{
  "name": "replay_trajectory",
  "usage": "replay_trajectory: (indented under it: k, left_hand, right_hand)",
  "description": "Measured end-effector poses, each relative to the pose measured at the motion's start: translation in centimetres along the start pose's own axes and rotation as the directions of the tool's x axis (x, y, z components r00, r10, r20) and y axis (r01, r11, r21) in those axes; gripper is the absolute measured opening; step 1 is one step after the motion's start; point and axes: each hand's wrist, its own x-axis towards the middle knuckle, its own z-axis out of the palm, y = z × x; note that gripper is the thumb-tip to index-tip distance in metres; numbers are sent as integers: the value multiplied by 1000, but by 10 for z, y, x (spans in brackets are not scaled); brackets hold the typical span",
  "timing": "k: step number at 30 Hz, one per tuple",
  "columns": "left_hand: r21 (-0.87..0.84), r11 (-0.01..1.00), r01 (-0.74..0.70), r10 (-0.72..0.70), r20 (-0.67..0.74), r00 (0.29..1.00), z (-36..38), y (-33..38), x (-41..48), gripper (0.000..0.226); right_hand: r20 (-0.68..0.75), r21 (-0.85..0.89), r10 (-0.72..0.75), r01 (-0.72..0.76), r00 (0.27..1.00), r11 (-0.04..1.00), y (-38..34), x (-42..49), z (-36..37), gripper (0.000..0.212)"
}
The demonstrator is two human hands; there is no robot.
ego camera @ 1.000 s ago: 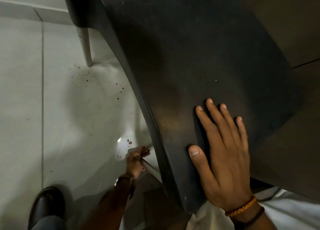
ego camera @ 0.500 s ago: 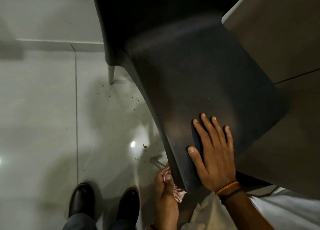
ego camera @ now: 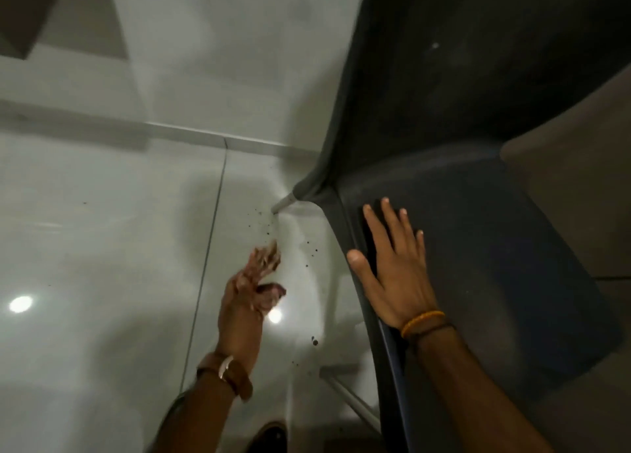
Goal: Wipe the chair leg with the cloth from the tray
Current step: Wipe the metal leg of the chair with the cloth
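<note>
Glossy pale tiled floor [ego camera: 102, 247] speckled with dark crumbs, left hand [ego camera: 240, 311] clutching a crumpled cloth [ego camera: 263, 275] (blurred) above it, apart from the chair leg [ego camera: 351, 398], right hand [ego camera: 392, 268] spread flat on the dark chair [ego camera: 478, 247] seat.

right hand [ego camera: 396, 275] lying flat on the chair seat [ego camera: 495, 282] | left hand [ego camera: 244, 302] hanging left of it over the floor [ego camera: 102, 247], apart from the seat, with the cloth [ego camera: 263, 275] in it | near chair leg [ego camera: 351, 398] standing between the two wrists | far leg [ego camera: 283, 205] sitting beyond the left hand
</note>
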Motion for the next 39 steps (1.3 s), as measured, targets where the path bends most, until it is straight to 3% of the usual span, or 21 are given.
replay_trajectory:
  k: [3,6,10,13,17,22,24,30,33,36,39]
  left_hand:
    - [-68,994,-88,83,-83,993,2,32,60,40]
    - [-116,990,-78,67,-93,993,20,50,104,42]
    - [-128,992,22,-13,70,997,65,56,139,37]
    - [-208,966,152,-147,42,988,88,52,168,35]
    - [-102,994,26,-33,-68,997,73,7,201,32]
    - [16,996,83,-82,-59,995,43,-14,263,40]
    - [-3,993,117,-116,-98,988,46,-20,266,28]
    - [-137,973,-185,187,4,982,87,9,162,47]
    - [-137,945,-296,295,-25,955,91,-3,165,37]
    - [-107,979,-173,158,-131,979,66,-27,233,37]
    - [74,997,1,3,-47,999,20,-87,328,42]
  right_hand:
    - [-21,-51,5,-6,1000,999,-7,31,4,88]
    - [-40,-59,-2,-1,999,998,-6,36,8,86]
    - [-42,-74,-7,4,999,997,-8,36,11,80]
    - [-55,-73,-13,9,998,997,-10,36,13,77]
    - [-54,-72,-6,2,999,997,-11,38,13,78]
    - [-72,-41,-12,9,997,999,-10,41,13,76]
    - [-81,-32,-7,5,997,999,-8,43,12,75]
    - [-66,-46,13,-16,998,999,-11,39,12,73]
    - [-56,-52,33,-35,998,998,-14,39,11,75]
    - [-69,-27,17,-18,998,999,-19,39,10,74]
    - [-77,-25,-3,1,997,1000,-15,40,10,74]
